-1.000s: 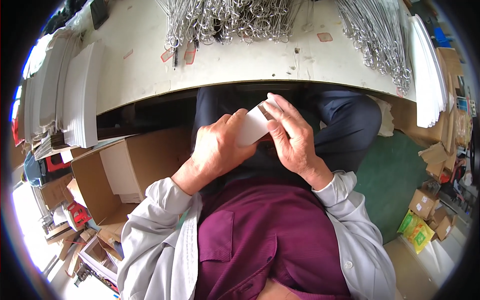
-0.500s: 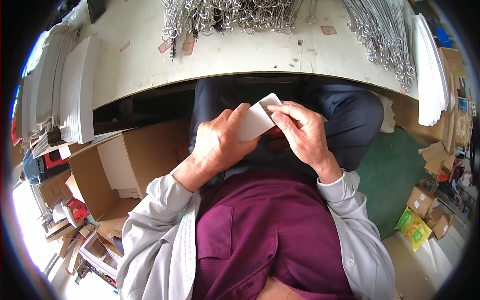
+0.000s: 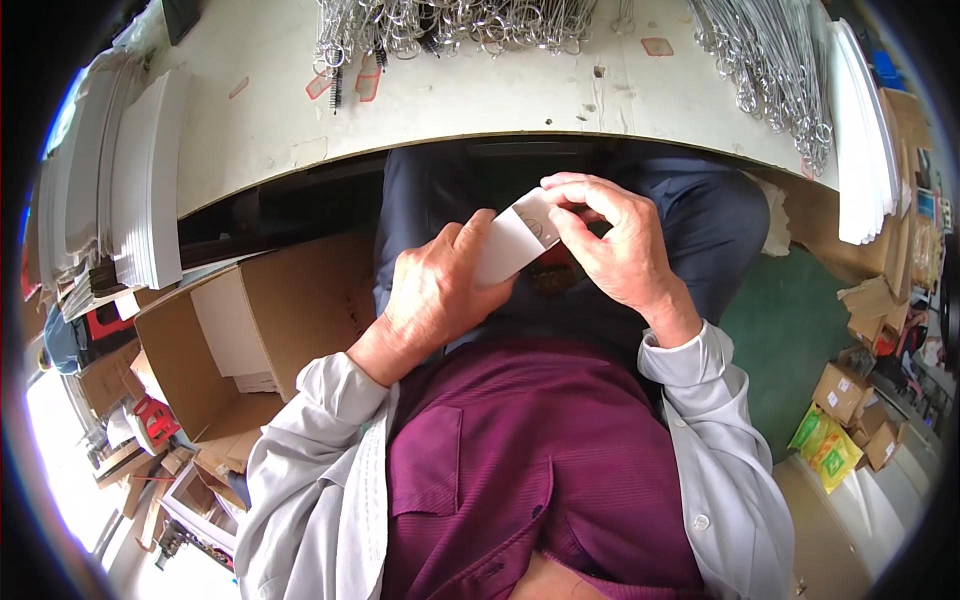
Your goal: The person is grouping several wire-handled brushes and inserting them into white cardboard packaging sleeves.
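Note:
A slim white box (image 3: 505,250) is tilted over my lap, its upper end pointing away and to the right. My left hand (image 3: 437,280) is closed round its lower part, thumb along the upper side. At the upper end my right hand (image 3: 622,245) has its thumb and bent fingers on the edge, gripping it there. Between the two hands, small wire rings (image 3: 534,224) show at the box's end. What the rings belong to inside is hidden.
Across the worktable (image 3: 420,112) lie heaps of thin wire brushes with ring ends (image 3: 455,28), more at the right (image 3: 765,85). Stacked white cartons (image 3: 150,180) stand at the left, more white sheets (image 3: 862,140) at the right. An open cardboard box (image 3: 305,300) stands beside my left leg.
My right hand has shifted slightly right, its fingers moving to the box's far corner. The wire rings show more plainly now. My left hand keeps its hold.

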A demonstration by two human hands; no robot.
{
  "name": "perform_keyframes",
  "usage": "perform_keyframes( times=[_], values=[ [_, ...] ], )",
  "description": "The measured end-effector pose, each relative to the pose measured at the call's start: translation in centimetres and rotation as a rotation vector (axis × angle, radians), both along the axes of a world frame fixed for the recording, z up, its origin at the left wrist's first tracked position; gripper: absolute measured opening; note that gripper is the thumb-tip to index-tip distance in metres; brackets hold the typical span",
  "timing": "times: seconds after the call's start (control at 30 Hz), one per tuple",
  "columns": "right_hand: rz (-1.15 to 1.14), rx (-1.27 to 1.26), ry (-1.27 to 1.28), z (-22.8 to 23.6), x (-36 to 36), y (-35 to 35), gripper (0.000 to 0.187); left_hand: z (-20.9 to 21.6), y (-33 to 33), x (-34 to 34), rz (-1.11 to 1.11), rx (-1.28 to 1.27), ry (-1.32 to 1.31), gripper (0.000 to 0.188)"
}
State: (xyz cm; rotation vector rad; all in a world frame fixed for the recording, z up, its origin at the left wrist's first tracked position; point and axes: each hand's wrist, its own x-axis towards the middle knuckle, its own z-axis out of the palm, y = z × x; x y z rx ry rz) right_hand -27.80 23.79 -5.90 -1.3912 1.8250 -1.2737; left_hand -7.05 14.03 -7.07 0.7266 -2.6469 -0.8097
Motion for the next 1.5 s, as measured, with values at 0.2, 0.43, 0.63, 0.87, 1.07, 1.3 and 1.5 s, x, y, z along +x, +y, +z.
perform_keyframes(
  times=[0.2, 0.43, 0.63, 0.87, 1.07, 1.3, 1.5],
  values=[
    [0.113, -0.017, 0.040, -0.2, 0.2, 0.0, 0.017, -0.3, 0.2, 0.0, 0.003, 0.013, -0.075, 0.066],
    [-0.040, 0.017, -0.062, -0.7, -0.2, 0.7, 0.013, -0.2, 0.4, 0.0, -0.011, 0.005, -0.017, 0.063],
    [0.032, -0.184, 0.394, -0.7, 0.9, 0.6, 0.014, -0.3, 0.6, 0.1, 0.033, 0.149, -0.125, 0.070],
    [-0.006, -0.213, 0.277, -1.7, 1.6, 0.8, 0.017, -0.4, 1.0, 0.1, 0.049, 0.156, -0.137, 0.070],
    [-0.056, -0.127, 0.126, -1.9, 2.5, 0.4, 0.024, -0.6, 1.1, 0.4, 0.056, 0.122, -0.104, 0.068],
    [-0.070, -0.028, 0.031, -1.5, 2.4, 0.1, 0.017, -0.7, 1.2, 0.5, 0.047, 0.047, -0.066, 0.066],
    [-0.104, 0.136, -0.279, -1.7, 2.2, 0.0, 0.012, -0.9, 1.4, 0.9, 0.043, 0.054, -0.029, 0.066]
  ],
)
